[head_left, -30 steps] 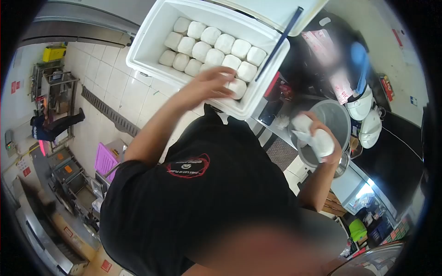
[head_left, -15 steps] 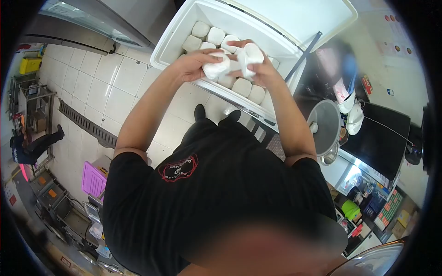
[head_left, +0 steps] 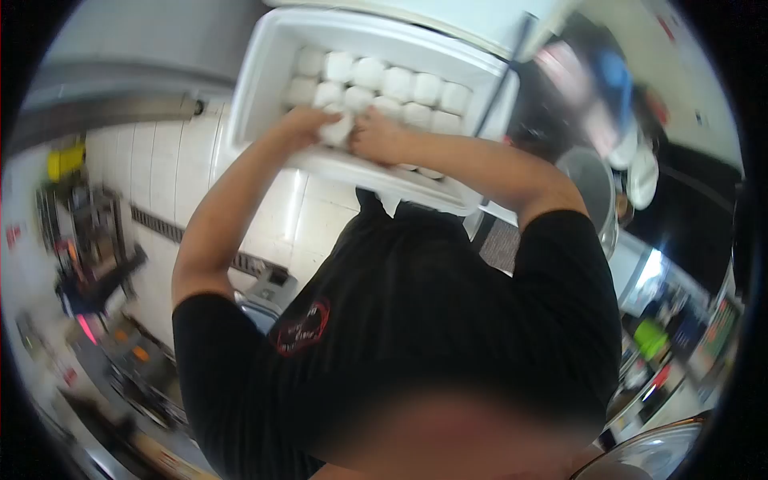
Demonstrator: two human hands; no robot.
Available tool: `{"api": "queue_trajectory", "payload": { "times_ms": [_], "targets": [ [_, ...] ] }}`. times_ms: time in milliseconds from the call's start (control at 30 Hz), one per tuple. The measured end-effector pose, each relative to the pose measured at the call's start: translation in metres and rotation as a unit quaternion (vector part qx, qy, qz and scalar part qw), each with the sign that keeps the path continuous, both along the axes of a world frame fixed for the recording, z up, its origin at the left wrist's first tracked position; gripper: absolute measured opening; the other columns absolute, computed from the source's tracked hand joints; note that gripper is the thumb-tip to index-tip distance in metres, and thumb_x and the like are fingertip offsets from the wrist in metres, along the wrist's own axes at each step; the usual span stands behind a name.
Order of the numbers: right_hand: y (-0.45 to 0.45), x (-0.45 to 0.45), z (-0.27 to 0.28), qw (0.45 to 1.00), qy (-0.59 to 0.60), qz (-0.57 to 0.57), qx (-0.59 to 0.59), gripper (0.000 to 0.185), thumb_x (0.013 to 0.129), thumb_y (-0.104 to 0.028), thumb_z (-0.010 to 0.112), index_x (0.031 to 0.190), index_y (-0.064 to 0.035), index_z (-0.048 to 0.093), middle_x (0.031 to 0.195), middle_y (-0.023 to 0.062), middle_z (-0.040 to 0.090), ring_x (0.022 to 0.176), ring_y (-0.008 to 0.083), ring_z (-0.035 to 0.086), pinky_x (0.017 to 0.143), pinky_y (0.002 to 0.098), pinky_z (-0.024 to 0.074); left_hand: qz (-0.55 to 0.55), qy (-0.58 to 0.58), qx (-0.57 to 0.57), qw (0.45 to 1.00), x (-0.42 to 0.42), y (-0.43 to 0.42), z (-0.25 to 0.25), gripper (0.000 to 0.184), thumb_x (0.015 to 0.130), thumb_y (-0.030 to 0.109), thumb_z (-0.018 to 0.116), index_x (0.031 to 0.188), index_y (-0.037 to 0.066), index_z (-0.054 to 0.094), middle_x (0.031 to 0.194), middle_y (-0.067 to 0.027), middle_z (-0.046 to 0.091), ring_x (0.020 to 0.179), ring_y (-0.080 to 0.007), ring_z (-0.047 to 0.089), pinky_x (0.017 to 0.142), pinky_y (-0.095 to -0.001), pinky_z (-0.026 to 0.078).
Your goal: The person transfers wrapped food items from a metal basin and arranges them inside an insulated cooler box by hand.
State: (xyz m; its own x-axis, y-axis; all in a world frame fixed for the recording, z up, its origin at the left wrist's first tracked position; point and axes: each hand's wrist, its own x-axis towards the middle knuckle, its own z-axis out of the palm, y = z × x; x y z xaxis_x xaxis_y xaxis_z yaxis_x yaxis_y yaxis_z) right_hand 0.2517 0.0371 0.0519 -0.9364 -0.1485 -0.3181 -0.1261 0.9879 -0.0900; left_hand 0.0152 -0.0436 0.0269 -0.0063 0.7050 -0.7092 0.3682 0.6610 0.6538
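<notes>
A white chest-style box (head_left: 244, 112) holds rows of white rounded packs (head_left: 398, 82). Both of my hands reach into its near left part. Against one white rounded pack (head_left: 337, 130), near the front wall, my left hand (head_left: 306, 126) is closed, its fingers on the pack's left and top. My right hand (head_left: 379, 138) lies just right of that pack, fingers curled downward among the rows. What sits under the right palm is hidden, and both hands are slightly blurred.
The box's raised lid (head_left: 448, 20) stands behind it, with a dark bar (head_left: 506, 72) at the right. A large metal pot (head_left: 588, 180) is to the right. A floor drain grate (head_left: 156, 226) crosses the tiles at left, and another person (head_left: 96, 284) is farther left.
Both hands have lowered from above the box into its near left part, bringing down the packs they held. The right hand moved left. The view has shifted and turned.
</notes>
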Motion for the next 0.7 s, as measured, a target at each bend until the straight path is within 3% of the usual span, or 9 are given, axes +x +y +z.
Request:
{"api": "queue_trajectory", "payload": {
  "times_ms": [100,133,200,300,367,400,500,600,700],
  "targets": [
    [0.007,-0.003,0.02,0.986,-0.124,-0.099,-0.052,0.046,0.072,-0.027,0.08,0.117,-0.0196,0.074,0.126,0.0094,0.067,0.128,0.0358,0.05,0.106,0.071,0.0358,0.201,-0.108,-0.111,0.967,0.016,0.005,0.03,0.041,0.092,0.023,0.076,0.122,-0.004,0.066,0.103,-0.012,0.071,0.087,-0.0205,0.069,0.065,-0.0372,0.056],
    [-0.002,-0.002,0.016,0.984,-0.083,-0.144,-0.056,0.039,0.077,-0.03,0.08,0.113,-0.0156,0.075,0.13,0.0126,0.063,0.129,0.0387,0.05,0.103,0.0651,0.0409,0.21,-0.136,-0.131,0.959,0.023,0.006,0.028,0.039,0.096,0.022,0.071,0.125,-0.003,0.064,0.111,-0.0119,0.07,0.095,-0.0227,0.069,0.077,-0.0394,0.057],
    [0.028,0.064,0.163,0.941,-0.037,-0.223,-0.25,0.029,0.088,-0.028,0.069,0.109,-0.0083,0.075,0.117,0.0154,0.07,0.111,0.0368,0.065,0.094,0.0519,0.0502,0.211,-0.196,-0.16,0.944,0.008,0.011,0.006,0.039,0.104,0.02,0.061,0.139,0.003,0.055,0.13,-0.0121,0.063,0.112,-0.0276,0.064,0.1,-0.0444,0.054],
    [0.091,0.208,0.256,0.854,-0.03,-0.174,-0.49,0.034,0.097,-0.035,0.062,0.105,-0.0046,0.075,0.091,0.0147,0.075,0.087,0.0292,0.072,0.077,0.0442,0.0546,0.156,-0.142,-0.185,0.96,0.024,0.021,0.01,0.042,0.106,0.021,0.056,0.145,0.007,0.049,0.134,-0.0132,0.06,0.117,-0.0277,0.062,0.103,-0.0451,0.052],
    [0.127,0.321,0.217,0.687,-0.121,-0.296,-0.653,0.033,0.097,-0.034,0.065,0.098,-0.003,0.076,0.084,0.0073,0.075,0.082,0.0176,0.071,0.071,0.0359,0.0546,0.123,0.065,-0.241,0.961,0.03,0.024,-0.001,0.046,0.107,0.026,0.052,0.147,0.006,0.044,0.137,-0.0146,0.057,0.119,-0.027,0.06,0.103,-0.0455,0.051],
    [0.131,0.386,0.173,0.587,-0.066,-0.494,-0.639,0.033,0.096,-0.032,0.066,0.11,-0.0029,0.073,0.09,0.0055,0.076,0.086,0.0159,0.069,0.071,0.0323,0.0559,0.115,0.069,-0.246,0.96,0.044,0.036,0.006,0.046,0.107,0.026,0.052,0.147,0.006,0.044,0.137,-0.0146,0.057,0.119,-0.027,0.06,0.103,-0.0455,0.051],
    [0.139,0.527,0.034,0.335,-0.011,-0.882,-0.332,0.085,0.086,-0.062,0.07,0.149,-0.008,0.047,0.146,0.0199,0.053,0.121,0.0364,0.061,0.098,0.0467,0.0537,0.081,0.199,-0.296,0.931,0.082,0.049,0.032,0.042,0.106,0.029,0.048,0.141,0.005,0.048,0.134,-0.013,0.058,0.12,-0.0303,0.06,0.094,-0.0445,0.054],
    [0.116,0.592,-0.105,0.298,-0.059,-0.945,-0.121,0.099,0.083,-0.063,0.072,0.16,-0.0177,0.029,0.153,0.0252,0.041,0.137,0.0491,0.04,0.112,0.0559,0.0376,0.215,0.077,-0.279,0.933,0.09,0.046,0.027,0.051,0.106,0.044,0.047,0.138,0.005,0.051,0.131,-0.0121,0.06,0.119,-0.0276,0.058,0.092,-0.0443,0.053],
    [0.09,0.569,-0.121,0.189,-0.011,-0.975,-0.118,0.107,0.082,-0.064,0.072,0.164,-0.0212,0.019,0.161,0.0266,0.028,0.145,0.0567,0.026,0.119,0.0596,0.0267,0.051,0.221,-0.317,0.921,0.102,0.055,0.04,0.064,0.105,0.057,0.04,0.134,0.002,0.056,0.13,-0.0165,0.059,0.116,-0.0255,0.056,0.087,-0.0396,0.052]
  ]
}}
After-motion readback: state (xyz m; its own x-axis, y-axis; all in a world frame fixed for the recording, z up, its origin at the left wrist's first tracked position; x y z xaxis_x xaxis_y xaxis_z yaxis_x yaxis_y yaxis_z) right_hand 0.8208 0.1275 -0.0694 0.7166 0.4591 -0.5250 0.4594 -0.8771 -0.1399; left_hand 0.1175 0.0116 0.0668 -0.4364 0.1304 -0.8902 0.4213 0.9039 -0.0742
